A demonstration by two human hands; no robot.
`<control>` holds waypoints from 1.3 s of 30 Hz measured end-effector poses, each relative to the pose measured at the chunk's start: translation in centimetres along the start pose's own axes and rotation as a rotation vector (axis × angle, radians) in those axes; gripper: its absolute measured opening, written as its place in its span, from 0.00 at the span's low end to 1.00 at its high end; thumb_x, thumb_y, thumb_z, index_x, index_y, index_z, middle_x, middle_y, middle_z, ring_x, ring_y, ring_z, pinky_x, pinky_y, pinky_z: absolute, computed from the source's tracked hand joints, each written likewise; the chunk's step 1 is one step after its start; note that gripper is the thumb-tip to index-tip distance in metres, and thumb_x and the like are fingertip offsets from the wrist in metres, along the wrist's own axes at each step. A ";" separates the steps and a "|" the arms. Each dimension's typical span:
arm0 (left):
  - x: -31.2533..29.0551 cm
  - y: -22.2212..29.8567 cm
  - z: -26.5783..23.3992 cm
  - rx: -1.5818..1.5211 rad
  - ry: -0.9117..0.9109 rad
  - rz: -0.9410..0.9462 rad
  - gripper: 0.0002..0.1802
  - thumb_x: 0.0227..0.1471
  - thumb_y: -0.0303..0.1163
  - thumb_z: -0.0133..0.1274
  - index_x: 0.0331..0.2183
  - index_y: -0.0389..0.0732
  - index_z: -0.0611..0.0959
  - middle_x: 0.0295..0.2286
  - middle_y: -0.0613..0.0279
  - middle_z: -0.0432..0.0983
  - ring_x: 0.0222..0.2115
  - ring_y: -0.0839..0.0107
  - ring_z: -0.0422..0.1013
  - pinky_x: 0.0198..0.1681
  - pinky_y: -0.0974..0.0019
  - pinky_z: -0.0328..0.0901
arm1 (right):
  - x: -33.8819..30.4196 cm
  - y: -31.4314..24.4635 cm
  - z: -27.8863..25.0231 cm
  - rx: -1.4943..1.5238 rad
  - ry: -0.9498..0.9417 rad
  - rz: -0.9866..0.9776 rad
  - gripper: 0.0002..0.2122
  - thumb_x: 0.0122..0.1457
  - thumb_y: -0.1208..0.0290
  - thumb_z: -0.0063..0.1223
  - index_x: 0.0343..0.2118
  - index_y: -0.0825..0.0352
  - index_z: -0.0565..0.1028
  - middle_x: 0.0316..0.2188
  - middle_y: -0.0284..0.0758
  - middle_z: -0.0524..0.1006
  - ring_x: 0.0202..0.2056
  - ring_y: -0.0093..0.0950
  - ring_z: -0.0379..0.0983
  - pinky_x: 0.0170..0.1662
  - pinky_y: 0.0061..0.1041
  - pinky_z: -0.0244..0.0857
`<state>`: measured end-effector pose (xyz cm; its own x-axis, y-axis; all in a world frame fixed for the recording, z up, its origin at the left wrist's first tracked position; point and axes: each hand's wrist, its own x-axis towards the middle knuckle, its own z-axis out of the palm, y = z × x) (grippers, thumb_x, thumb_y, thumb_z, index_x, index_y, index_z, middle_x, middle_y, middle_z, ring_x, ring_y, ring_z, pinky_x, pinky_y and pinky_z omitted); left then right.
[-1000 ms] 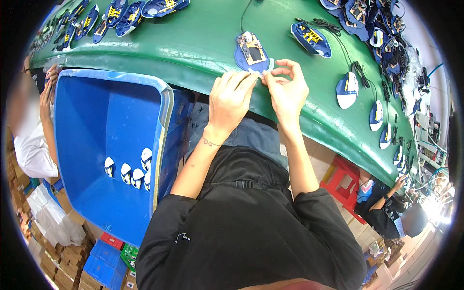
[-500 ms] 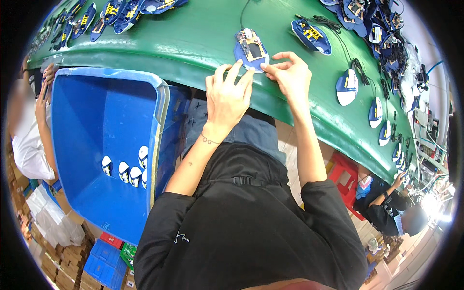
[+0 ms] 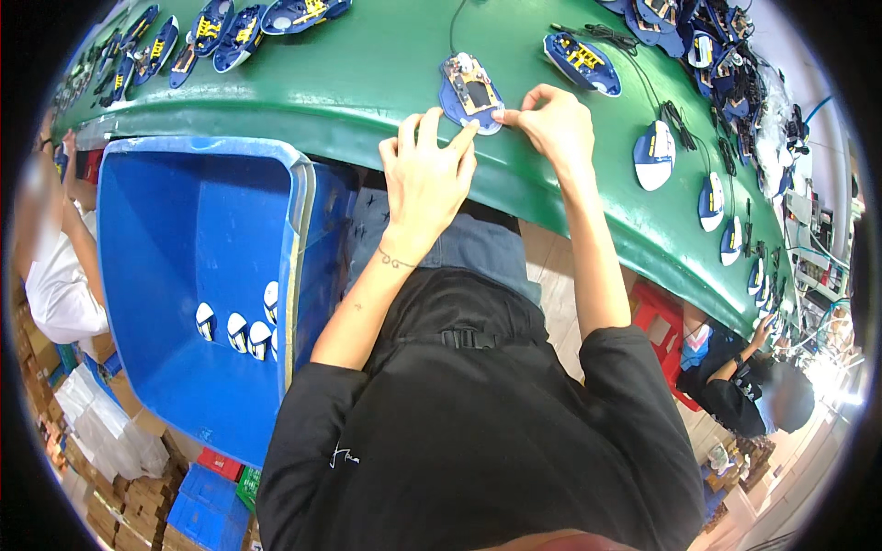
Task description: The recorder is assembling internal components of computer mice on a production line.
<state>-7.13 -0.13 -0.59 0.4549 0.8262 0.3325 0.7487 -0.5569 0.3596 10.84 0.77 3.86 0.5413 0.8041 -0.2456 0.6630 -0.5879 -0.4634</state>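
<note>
On the green work surface [image 3: 367, 87] lies a blue computer mouse base [image 3: 490, 126], with a tan circuit board [image 3: 482, 75] in it and a cable running away from its far end. My left hand [image 3: 427, 179] is open, fingers spread; its index fingertip touches the base's near edge. At the base's near right corner, the thumb of my right hand [image 3: 558, 129] rests on the rim. The right index finger is bent and apart from the thumb, and the other right fingers are curled. Whether something small lies under the fingertips cannot be seen.
A large blue bin [image 3: 202, 142] at my left contains several white-and-blue mouse shells [image 3: 237, 332]. Further mouse halves [image 3: 582, 64] and cabled mice [image 3: 654, 156] lie along the surface, with a heap at far right. Co-workers sit at left and right; a red stool [image 3: 657, 331] stands nearby.
The view has shifted slightly. My left fingers have spread, with only the index still at the base. My right index finger has lifted a little away from the thumb.
</note>
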 end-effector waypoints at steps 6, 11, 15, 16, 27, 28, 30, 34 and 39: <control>0.2 0.2 -0.5 0.064 0.012 -0.025 0.17 0.50 0.41 0.56 0.44 0.60 0.85 0.50 0.56 0.69 0.50 0.57 0.63 0.49 0.53 0.57 | 2.1 0.7 0.8 0.036 0.007 0.006 0.17 0.35 0.59 0.72 0.28 0.59 0.80 0.20 0.31 0.79 0.28 0.28 0.78 0.35 0.29 0.71; 0.0 -0.7 0.7 0.072 0.037 0.075 0.18 0.51 0.42 0.56 0.45 0.56 0.84 0.51 0.59 0.71 0.52 0.61 0.64 0.48 0.55 0.57 | 1.1 0.7 1.8 0.169 0.015 -0.151 0.16 0.39 0.64 0.71 0.35 0.57 0.81 0.20 0.27 0.80 0.23 0.22 0.77 0.32 0.25 0.70; -1.3 0.5 1.4 0.023 0.041 0.153 0.22 0.53 0.44 0.55 0.49 0.48 0.81 0.51 0.64 0.73 0.53 0.65 0.65 0.47 0.56 0.57 | 0.3 0.9 1.7 0.197 -0.003 -0.096 0.17 0.40 0.64 0.72 0.35 0.58 0.81 0.21 0.27 0.80 0.24 0.21 0.77 0.32 0.25 0.70; -1.4 0.7 1.5 0.075 0.050 0.134 0.23 0.54 0.45 0.53 0.50 0.47 0.80 0.51 0.65 0.73 0.54 0.64 0.65 0.48 0.56 0.56 | 0.1 1.0 1.8 0.184 0.044 -0.128 0.17 0.40 0.63 0.72 0.36 0.59 0.81 0.22 0.27 0.81 0.25 0.22 0.78 0.32 0.25 0.70; 0.1 0.3 0.3 0.039 0.053 0.192 0.17 0.51 0.37 0.54 0.45 0.47 0.83 0.47 0.64 0.75 0.53 0.61 0.65 0.51 0.53 0.56 | 0.6 2.3 2.8 0.353 0.010 -0.096 0.19 0.37 0.64 0.74 0.36 0.59 0.82 0.23 0.28 0.81 0.26 0.23 0.78 0.33 0.25 0.70; 0.2 0.0 0.5 0.012 0.049 0.194 0.17 0.51 0.36 0.54 0.45 0.48 0.83 0.46 0.63 0.75 0.52 0.62 0.65 0.50 0.55 0.57 | 1.2 2.8 2.5 0.423 -0.082 -0.132 0.18 0.37 0.63 0.74 0.35 0.58 0.83 0.25 0.28 0.81 0.30 0.23 0.78 0.36 0.24 0.70; 0.2 -0.8 1.2 -0.011 0.047 0.196 0.17 0.51 0.35 0.54 0.45 0.48 0.83 0.45 0.63 0.75 0.51 0.63 0.66 0.50 0.56 0.58 | 1.5 3.7 1.5 0.324 0.163 -0.382 0.19 0.38 0.63 0.74 0.37 0.57 0.82 0.27 0.29 0.81 0.32 0.25 0.78 0.38 0.25 0.70; 0.5 -0.8 0.9 -0.178 0.059 0.283 0.17 0.50 0.32 0.55 0.44 0.48 0.83 0.44 0.63 0.75 0.48 0.64 0.68 0.48 0.59 0.60 | 6.2 7.0 -3.0 -0.442 0.848 -0.831 0.28 0.46 0.59 0.68 0.53 0.52 0.72 0.32 0.34 0.81 0.38 0.37 0.78 0.43 0.29 0.69; 0.4 -1.4 0.6 -0.309 0.074 0.221 0.17 0.49 0.26 0.56 0.44 0.45 0.83 0.45 0.60 0.74 0.46 0.61 0.70 0.49 0.57 0.63 | 5.0 6.4 -4.8 0.105 0.356 -0.448 0.22 0.56 0.61 0.58 0.54 0.57 0.71 0.37 0.43 0.81 0.39 0.41 0.78 0.44 0.34 0.69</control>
<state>-7.78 1.01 -1.48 0.5444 0.6811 0.4897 0.4504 -0.7298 0.5143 20.24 0.66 3.75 0.3723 0.8825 0.2873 0.8225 -0.1702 -0.5427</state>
